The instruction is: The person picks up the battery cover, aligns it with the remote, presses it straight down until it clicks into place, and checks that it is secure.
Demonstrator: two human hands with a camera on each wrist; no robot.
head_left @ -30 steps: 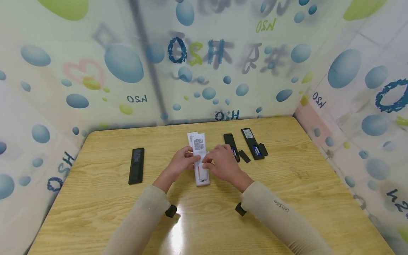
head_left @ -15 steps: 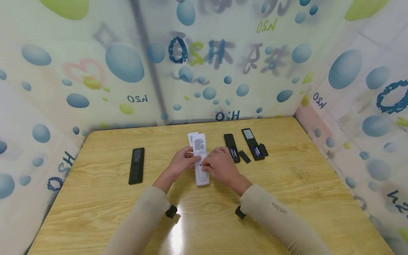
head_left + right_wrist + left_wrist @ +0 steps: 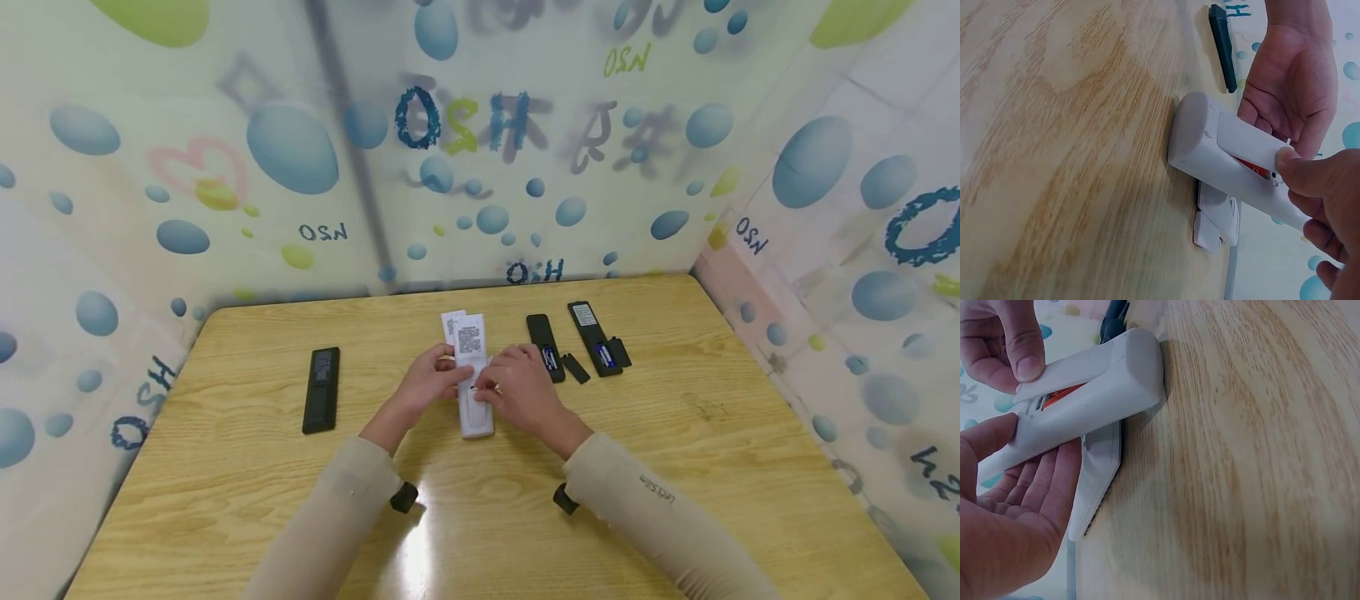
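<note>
White plastic remote [image 3: 1100,403] is up in the middle of the tabletop [image 3: 225,483], back side facing up and tilted over a second white remote [image 3: 450,323]. The left hand [image 3: 429,383] has it gripped, thumb on the side, fingers curled underneath. The right hand [image 3: 521,385] has thumb and curled fingers on the raised end of the white battery cover [image 3: 1250,134], which sits at a slant with a gap under it. Something red [image 3: 1063,395] shows in that gap, probably a battery, but the slit's too thin to be sure.

Writing-wise: there's a block of dark print [image 3: 468,339] on the remote's back, too small to read. The right sleeve [image 3: 637,492] says "LetsSlim", or close to it. On the patterned wall [image 3: 480,187], big blue and green letters come out as "OSH", basically H2O backwards.

Off to the right lie a shorter black remote [image 3: 536,332] and a longer black remote [image 3: 588,335], both with blue batteries showing and a loose black cover [image 3: 576,368] between them. The longer one carries a pale sticker [image 3: 582,314], unreadable from this view. Another black remote [image 3: 321,392] lies alone on the left.
</note>
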